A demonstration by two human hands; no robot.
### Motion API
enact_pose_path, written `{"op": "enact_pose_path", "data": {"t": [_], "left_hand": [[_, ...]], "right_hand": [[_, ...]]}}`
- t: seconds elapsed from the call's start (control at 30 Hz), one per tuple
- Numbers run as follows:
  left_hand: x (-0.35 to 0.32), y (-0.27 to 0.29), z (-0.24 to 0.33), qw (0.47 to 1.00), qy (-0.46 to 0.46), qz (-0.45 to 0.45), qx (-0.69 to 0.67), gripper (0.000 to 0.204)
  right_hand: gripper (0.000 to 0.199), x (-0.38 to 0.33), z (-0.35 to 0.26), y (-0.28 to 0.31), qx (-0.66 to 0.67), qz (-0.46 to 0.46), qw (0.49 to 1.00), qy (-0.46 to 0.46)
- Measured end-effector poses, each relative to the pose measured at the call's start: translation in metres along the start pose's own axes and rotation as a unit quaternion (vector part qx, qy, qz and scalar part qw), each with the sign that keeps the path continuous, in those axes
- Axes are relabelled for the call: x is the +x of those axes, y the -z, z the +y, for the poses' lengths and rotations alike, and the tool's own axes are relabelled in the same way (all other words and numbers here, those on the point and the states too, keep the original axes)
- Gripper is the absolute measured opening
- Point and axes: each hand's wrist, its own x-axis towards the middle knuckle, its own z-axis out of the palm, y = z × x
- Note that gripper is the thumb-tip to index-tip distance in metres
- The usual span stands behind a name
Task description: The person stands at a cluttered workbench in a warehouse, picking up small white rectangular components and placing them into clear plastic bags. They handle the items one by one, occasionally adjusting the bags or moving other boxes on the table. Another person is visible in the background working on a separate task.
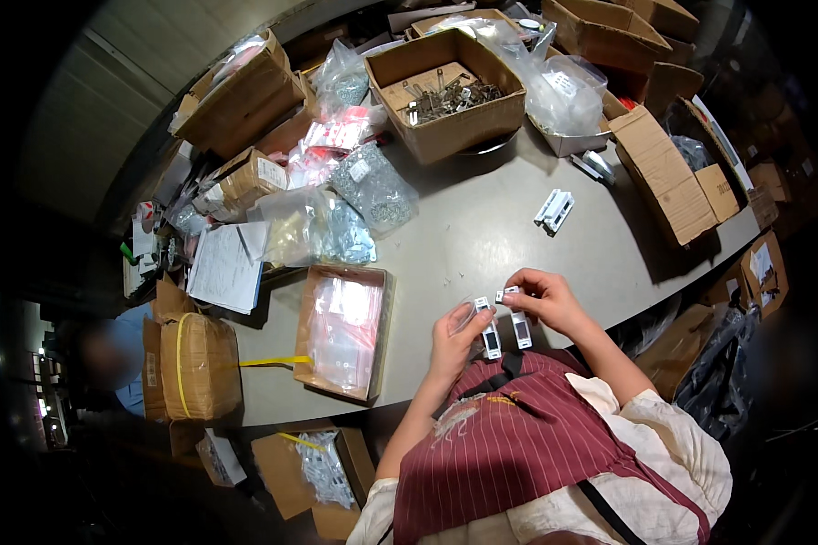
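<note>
Close to my body at the table's near edge, my left hand (pixel 459 336) grips a narrow white plastic piece (pixel 488 331) with a dark inset, thumb on top. A bit of clear film shows beside those fingers. Just to the right, my right hand (pixel 545 300) pinches a small white part (pixel 511 295) between thumb and fingers. Below that pinch hangs another white piece with a dark inset (pixel 522 331); whether the two are joined I cannot tell. Farther off on the table lie similar white pieces (pixel 554 211), side by side.
Left of my hands stands a shallow carton (pixel 380 350) of clear plastic bags. A carton of metal parts (pixel 454 136) stands at the back, near bags of small hardware (pixel 377 191). Papers (pixel 224 263) lie at left. An opened carton (pixel 663 177) stands at right. A person's blue sleeve (pixel 133 354) shows far left.
</note>
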Motion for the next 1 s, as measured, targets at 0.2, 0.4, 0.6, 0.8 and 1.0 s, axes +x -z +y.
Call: {"op": "enact_pose_path", "data": {"t": [0.2, 0.4, 0.6, 0.8, 1.0], "left_hand": [[0.006, 0.009, -0.021, 0.999, -0.001, 0.000, -0.050, 0.029], [-0.002, 0.008, -0.008, 0.999, 0.006, -0.016, 0.035, 0.026], [-0.002, 0.010, -0.019, 0.981, -0.071, -0.068, 0.166, 0.026], [-0.003, 0.017, -0.021, 0.958, -0.100, -0.086, 0.255, 0.025], [-0.010, 0.009, -0.002, 0.989, 0.038, -0.061, 0.128, 0.022]], "right_hand": [[0.021, 0.000, 0.000, -0.020, 0.018, -0.041, 0.999, 0.000], [0.020, -0.003, 0.002, -0.017, 0.114, -0.081, 0.988, -0.060], [0.019, 0.003, 0.001, -0.003, 0.068, -0.152, 0.980, -0.104], [0.026, 0.004, 0.000, -0.004, -0.134, -0.155, 0.979, 0.000], [0.027, 0.007, -0.021, -0.005, -0.167, -0.194, 0.967, -0.004]]}}
